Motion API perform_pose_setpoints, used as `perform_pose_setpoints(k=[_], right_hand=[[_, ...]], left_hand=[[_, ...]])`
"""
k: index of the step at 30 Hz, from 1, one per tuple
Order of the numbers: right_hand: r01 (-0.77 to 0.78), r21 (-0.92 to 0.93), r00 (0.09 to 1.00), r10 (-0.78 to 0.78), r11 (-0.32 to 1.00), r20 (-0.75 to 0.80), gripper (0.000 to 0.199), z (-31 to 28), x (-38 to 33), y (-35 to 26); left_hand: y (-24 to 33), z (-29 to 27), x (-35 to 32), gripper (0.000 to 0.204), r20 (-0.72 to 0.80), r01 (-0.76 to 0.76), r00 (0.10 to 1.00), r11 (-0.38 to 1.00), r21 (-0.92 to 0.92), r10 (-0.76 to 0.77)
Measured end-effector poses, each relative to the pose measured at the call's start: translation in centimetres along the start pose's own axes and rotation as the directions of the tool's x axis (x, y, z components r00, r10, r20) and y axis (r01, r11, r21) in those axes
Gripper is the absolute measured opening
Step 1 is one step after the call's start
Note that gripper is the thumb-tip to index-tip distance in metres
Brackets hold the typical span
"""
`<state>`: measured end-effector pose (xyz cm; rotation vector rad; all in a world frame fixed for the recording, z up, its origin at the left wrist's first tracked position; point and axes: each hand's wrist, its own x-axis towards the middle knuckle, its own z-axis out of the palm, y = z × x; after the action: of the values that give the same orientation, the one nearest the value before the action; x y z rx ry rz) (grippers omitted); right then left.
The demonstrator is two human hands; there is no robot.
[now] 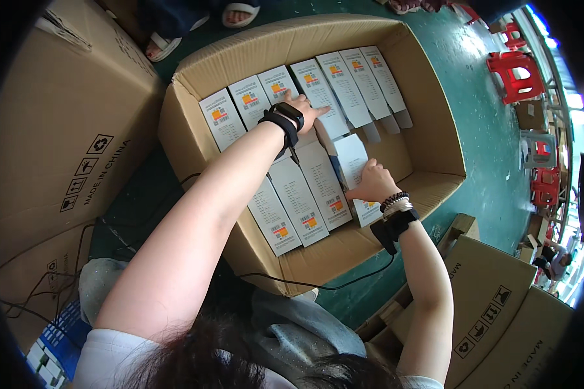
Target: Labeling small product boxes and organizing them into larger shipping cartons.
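Note:
A large open carton (435, 110) in front of me holds two rows of slim white boxes with orange labels. In the far row, several white boxes (344, 84) stand side by side. My left hand (303, 109) lies on the tops near the middle of that row, fingers spread and holding nothing. The near row has three white boxes (322, 185) packed together at its left. Beside them, my right hand (374, 183) grips another white box (352, 155), thumb at its left and fingers at its right edge. That box sits slightly askew. Its lower sides are hidden.
A tall brown carton (52, 162) stands close on the left. More closed cartons (499, 311) are at the lower right. A black cable (331, 286) runs from my right wrist across the carton's near edge. Red stools (516, 78) and another person's sandalled feet (240, 14) are farther off.

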<state>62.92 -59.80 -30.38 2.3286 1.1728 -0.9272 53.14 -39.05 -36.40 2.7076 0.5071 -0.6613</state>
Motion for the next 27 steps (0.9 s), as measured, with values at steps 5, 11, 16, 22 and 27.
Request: perform_pose_setpoints(k=[5,11,16,22,27], right_hand=[[0.032,0.001,0.999,-0.032,0.999,0.007,0.1,2.0,2.7,0.0],[0.036,0.173,0.998,-0.045,0.984,0.052,0.097,3.2,4.6,2.0],[-0.072,0.149,0.956,0.026,0.986,0.293,0.095,0.9,5.1,1.4],[-0.059,0.376,0.944,-0.071,0.925,0.322,0.091,2.2,4.7,1.9],[-0.06,0.499,0.983,-0.034,0.865,0.178,0.075,0.7,3.3,0.4]], left_hand=[[0.1,-0.1,0.1,0.079,0.018,-0.031,0.999,0.999,-0.015,0.031],[0.2,0.0,0.1,0.08,0.003,-0.025,1.0,0.999,-0.02,0.025],[0.6,-0.3,-0.4,0.077,-0.051,-0.037,0.998,0.999,-0.024,0.035],[-2.6,-2.2,-3.0,0.058,-0.084,-0.144,0.988,0.961,-0.237,0.128],[-6.3,-8.8,-13.7,0.041,-0.231,-0.405,0.909,0.866,-0.294,0.347]])
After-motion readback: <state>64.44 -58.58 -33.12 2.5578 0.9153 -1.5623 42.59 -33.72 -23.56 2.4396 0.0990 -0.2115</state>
